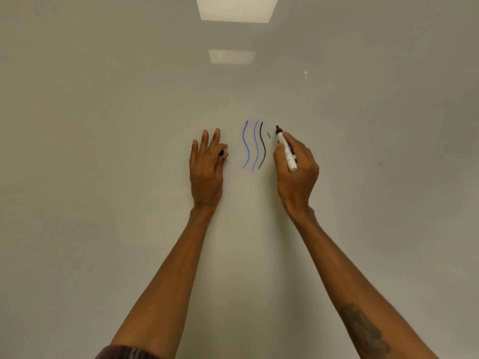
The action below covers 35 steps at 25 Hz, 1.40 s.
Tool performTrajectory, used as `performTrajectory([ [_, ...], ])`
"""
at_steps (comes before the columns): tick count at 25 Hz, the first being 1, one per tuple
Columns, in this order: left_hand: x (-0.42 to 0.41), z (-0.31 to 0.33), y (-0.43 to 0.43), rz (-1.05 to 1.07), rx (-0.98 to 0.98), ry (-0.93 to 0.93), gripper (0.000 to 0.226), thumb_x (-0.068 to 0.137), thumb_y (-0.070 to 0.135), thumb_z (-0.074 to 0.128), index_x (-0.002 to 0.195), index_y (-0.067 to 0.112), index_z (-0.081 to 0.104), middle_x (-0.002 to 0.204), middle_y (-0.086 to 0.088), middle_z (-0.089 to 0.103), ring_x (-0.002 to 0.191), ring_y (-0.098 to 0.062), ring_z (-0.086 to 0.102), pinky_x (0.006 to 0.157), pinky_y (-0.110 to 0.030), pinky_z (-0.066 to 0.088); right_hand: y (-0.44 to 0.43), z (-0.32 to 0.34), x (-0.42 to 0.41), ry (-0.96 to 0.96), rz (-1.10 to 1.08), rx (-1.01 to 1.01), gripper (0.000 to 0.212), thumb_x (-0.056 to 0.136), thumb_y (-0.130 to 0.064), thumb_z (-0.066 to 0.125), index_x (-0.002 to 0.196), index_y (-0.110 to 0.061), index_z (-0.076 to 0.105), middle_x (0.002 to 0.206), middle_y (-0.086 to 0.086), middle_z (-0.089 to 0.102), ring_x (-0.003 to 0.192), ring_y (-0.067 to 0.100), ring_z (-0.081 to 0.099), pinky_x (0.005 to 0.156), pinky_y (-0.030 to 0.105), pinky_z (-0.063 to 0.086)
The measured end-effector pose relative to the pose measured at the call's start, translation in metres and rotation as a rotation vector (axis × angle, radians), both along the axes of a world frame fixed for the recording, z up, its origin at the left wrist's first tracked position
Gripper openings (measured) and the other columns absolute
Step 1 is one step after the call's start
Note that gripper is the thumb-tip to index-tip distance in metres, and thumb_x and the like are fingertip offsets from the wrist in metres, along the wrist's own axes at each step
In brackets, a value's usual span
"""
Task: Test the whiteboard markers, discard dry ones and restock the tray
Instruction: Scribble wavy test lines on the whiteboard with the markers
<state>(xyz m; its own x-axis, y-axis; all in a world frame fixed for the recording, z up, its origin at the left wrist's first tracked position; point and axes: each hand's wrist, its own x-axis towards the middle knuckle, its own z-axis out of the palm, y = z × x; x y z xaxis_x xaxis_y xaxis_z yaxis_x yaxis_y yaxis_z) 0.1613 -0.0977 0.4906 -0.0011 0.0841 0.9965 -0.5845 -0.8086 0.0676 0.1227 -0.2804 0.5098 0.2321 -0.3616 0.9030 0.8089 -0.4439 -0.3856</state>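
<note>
A whiteboard [103,125] fills the view. Two wavy blue lines [250,146] and one wavy black line [263,145] run down its middle, with a short faint dark dash [269,135] to their right. My right hand [295,172] grips a white-bodied marker [287,152], its black tip up near the board just right of the dash. My left hand [207,169] rests against the board left of the lines, fingers extended, with a small black cap [222,153] pinched between thumb and finger.
Two ceiling lights reflect in the board's glossy top [237,9]. A small smudge [380,164] marks the board at the right. No tray or other markers are in view.
</note>
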Motion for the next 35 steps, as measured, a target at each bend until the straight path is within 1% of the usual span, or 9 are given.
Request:
performTrajectory([
  [3, 0.0, 0.0, -0.001, 0.001, -0.006, 0.004, 0.019, 0.103, 0.014, 0.051, 0.114, 0.008, 0.065, 0.146, -0.007, 0.052, 0.146, -0.025, 0.035, 0.123, -0.042, 0.021, -0.006, -0.002, 0.008, -0.017, -0.072, -0.114, 0.031, 0.093, -0.022, 0.059, 0.122, -0.016, 0.069, 0.102, -0.002, 0.072, 0.087, 0.018, 0.064, 0.073, 0.037, 0.054],
  [8, -0.001, 0.0, -0.001, -0.003, -0.017, 0.018, 0.016, 0.102, 0.012, 0.053, 0.112, 0.008, 0.066, 0.147, -0.007, 0.051, 0.146, -0.024, 0.034, 0.123, -0.042, 0.021, -0.007, -0.069, -0.003, 0.024, -0.06, -0.14, 0.03, 0.089, -0.019, 0.06, 0.115, -0.012, 0.072, 0.091, -0.001, 0.072, 0.076, 0.018, 0.064, 0.066, 0.038, 0.053],
  [13, -0.011, -0.002, 0.001, -0.135, -0.071, 0.104, 0.016, 0.102, 0.013, 0.054, 0.108, 0.007, 0.067, 0.144, -0.007, 0.053, 0.145, -0.021, 0.035, 0.123, -0.043, 0.023, -0.009, -0.068, -0.018, 0.308, 0.655, 0.249, 0.019, 0.096, -0.008, 0.058, 0.113, -0.008, 0.068, 0.094, 0.011, 0.073, 0.076, 0.02, 0.064, 0.067, 0.031, 0.052],
  [18, -0.04, -0.008, -0.008, -0.332, -0.333, 0.163, 0.017, 0.099, 0.014, 0.058, 0.111, 0.007, 0.067, 0.113, -0.006, 0.06, 0.114, -0.017, 0.058, 0.103, -0.04, 0.047, 0.002, -0.07, -0.025, 0.457, 1.075, 0.406, 0.019, 0.098, -0.009, 0.054, 0.112, -0.006, 0.067, 0.1, 0.019, 0.071, 0.079, 0.022, 0.063, 0.072, 0.029, 0.054],
  [20, -0.056, -0.013, -0.015, -0.476, -0.516, 0.199, 0.024, 0.098, 0.017, 0.061, 0.12, 0.013, 0.067, 0.108, -0.004, 0.065, 0.105, -0.013, 0.062, 0.098, -0.03, 0.05, 0.007, -0.076, -0.028, 0.48, 1.168, 0.402, 0.023, 0.099, -0.01, 0.051, 0.116, -0.003, 0.066, 0.104, 0.019, 0.071, 0.082, 0.023, 0.065, 0.075, 0.028, 0.056],
  [23, -0.074, -0.029, -0.026, -0.686, -0.816, 0.266, 0.029, 0.096, 0.021, 0.063, 0.124, 0.016, 0.068, 0.11, -0.006, 0.072, 0.107, -0.014, 0.067, 0.095, -0.02, 0.05, 0.015, -0.087, -0.033, 0.493, 1.212, 0.349, 0.027, 0.1, -0.009, 0.049, 0.121, 0.002, 0.062, 0.107, 0.022, 0.071, 0.085, 0.025, 0.066, 0.078, 0.03, 0.056],
  [26, -0.079, -0.049, -0.03, -0.772, -0.968, 0.295, 0.023, 0.098, 0.025, 0.061, 0.116, 0.016, 0.073, 0.1, -0.007, 0.075, 0.103, -0.022, 0.07, 0.099, -0.031, 0.052, 0.022, -0.096, -0.038, 0.505, 1.21, 0.298, 0.028, 0.1, -0.01, 0.049, 0.119, 0.004, 0.063, 0.109, 0.023, 0.07, 0.087, 0.026, 0.067, 0.08, 0.03, 0.056],
  [29, -0.081, -0.063, -0.032, -0.812, -1.009, 0.332, 0.02, 0.099, 0.023, 0.059, 0.111, 0.017, 0.074, 0.094, -0.006, 0.075, 0.098, -0.021, 0.071, 0.101, -0.04, 0.053, 0.027, -0.102, -0.04, 0.531, 1.188, 0.26, 0.027, 0.1, -0.009, 0.049, 0.12, 0.004, 0.063, 0.109, 0.024, 0.071, 0.088, 0.027, 0.068, 0.08, 0.031, 0.057],
  [35, -0.086, -0.079, -0.035, -0.811, -0.985, 0.383, 0.024, 0.099, 0.025, 0.059, 0.114, 0.014, 0.073, 0.096, -0.006, 0.076, 0.103, -0.022, 0.07, 0.102, -0.04, 0.052, 0.033, -0.112, -0.042, 0.573, 1.142, 0.213, 0.025, 0.1, -0.009, 0.052, 0.119, 0.001, 0.065, 0.109, 0.022, 0.071, 0.09, 0.029, 0.069, 0.081, 0.031, 0.058],
])
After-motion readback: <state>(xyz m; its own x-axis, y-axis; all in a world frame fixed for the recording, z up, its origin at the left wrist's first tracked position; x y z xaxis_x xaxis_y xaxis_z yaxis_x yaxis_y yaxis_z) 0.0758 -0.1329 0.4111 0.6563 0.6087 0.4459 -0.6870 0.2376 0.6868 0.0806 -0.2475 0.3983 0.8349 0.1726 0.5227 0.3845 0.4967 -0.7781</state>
